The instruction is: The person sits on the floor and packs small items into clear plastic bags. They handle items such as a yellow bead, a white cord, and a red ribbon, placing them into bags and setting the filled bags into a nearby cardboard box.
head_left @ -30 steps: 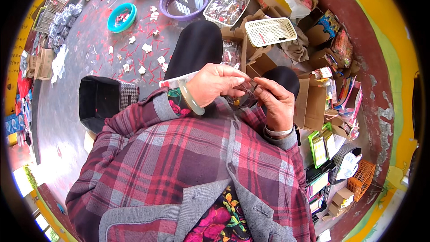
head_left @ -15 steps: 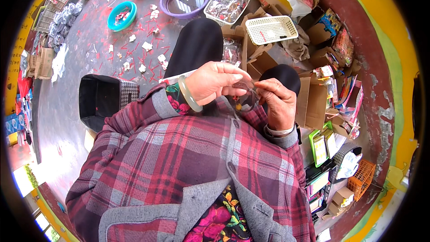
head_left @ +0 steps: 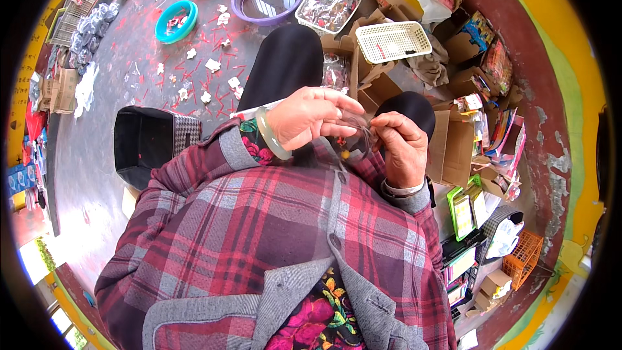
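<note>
Between my hands hangs a loop of thin dark cord [head_left: 360, 131], with a small red piece and a yellow bead [head_left: 345, 154] at its lower end. My right hand [head_left: 403, 146] pinches the cord between thumb and fingertips. On the other side, my left hand [head_left: 308, 120] has its palm turned up and its fingers stretched out and apart, close against the strands. Whether a strand runs round those fingers I cannot tell. A pale green bangle [head_left: 272, 133] circles my left wrist. Both hands are above my lap, in front of my plaid jacket [head_left: 259, 233].
Cardboard boxes [head_left: 453, 149] crowd my right side, with a white basket [head_left: 393, 43] on top. Ahead stand a purple basin [head_left: 300, 6], a teal bowl [head_left: 188, 34] and a basket of clear packets [head_left: 330, 5]. A black bin [head_left: 139, 142] stands left. Red and white scraps litter the floor.
My left fingers have opened out, and the thumb has come away from the cord. My right hand has barely moved and still pinches it.
</note>
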Tool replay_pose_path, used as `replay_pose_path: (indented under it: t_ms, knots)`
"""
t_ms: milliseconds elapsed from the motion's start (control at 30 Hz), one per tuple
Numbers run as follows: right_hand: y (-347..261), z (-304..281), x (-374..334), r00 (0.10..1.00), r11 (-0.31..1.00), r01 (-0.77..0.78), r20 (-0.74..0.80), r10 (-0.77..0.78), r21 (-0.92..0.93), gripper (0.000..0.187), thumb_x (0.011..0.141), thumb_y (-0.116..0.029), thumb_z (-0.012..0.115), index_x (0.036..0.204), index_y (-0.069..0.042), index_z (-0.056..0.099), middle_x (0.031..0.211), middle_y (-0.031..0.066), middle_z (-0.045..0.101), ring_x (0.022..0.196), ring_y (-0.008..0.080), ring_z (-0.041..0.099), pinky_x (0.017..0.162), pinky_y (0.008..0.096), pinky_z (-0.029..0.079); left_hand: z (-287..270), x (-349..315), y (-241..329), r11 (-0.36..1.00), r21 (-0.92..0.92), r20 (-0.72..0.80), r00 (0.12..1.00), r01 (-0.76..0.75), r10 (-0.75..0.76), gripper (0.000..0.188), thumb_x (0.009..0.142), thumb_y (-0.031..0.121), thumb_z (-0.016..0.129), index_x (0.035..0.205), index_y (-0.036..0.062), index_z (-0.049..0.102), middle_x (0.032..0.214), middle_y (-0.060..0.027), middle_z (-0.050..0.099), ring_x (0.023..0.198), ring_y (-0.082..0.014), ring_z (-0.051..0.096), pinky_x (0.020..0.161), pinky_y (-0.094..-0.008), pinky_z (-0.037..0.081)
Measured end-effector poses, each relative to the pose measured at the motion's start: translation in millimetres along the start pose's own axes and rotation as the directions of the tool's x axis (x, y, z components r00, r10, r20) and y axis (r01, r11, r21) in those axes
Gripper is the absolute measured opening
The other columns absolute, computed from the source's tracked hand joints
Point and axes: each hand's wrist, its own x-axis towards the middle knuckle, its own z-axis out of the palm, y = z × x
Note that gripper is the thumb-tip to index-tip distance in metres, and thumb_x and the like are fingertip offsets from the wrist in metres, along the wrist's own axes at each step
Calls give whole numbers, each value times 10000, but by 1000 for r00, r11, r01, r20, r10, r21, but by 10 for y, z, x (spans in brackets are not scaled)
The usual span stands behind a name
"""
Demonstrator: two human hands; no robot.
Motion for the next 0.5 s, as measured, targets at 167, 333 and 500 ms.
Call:
replay_pose_path:
  t_ms: [167,333,500]
  knots:
    - [17,-1,2,1000,1000,14,4,-14,-6,125,842,16,505,872,27,626,775,34,580,616,78,508,557,190,414,57,-2,4,1000,29,-69,998,-1,3,264,873,102,524,1098,-36,534,1068,-138,589,1000,-195,574,855,-282,478]
    - [28,-3,8,1000,1000,7,15,-7,4,131,831,38,504,868,31,629,793,43,580,614,80,514,549,188,416,89,20,-66,981,195,-157,988,21,10,221,863,146,571,1024,-4,585,989,-86,615,889,-145,594,777,-256,493]
    - [25,9,6,1000,1000,1,12,-1,-14,136,827,42,508,872,28,636,808,49,579,610,83,518,545,188,419,39,10,-88,984,179,-187,982,25,9,204,867,132,561,1009,-9,601,945,-90,628,806,-135,606,734,-256,499]
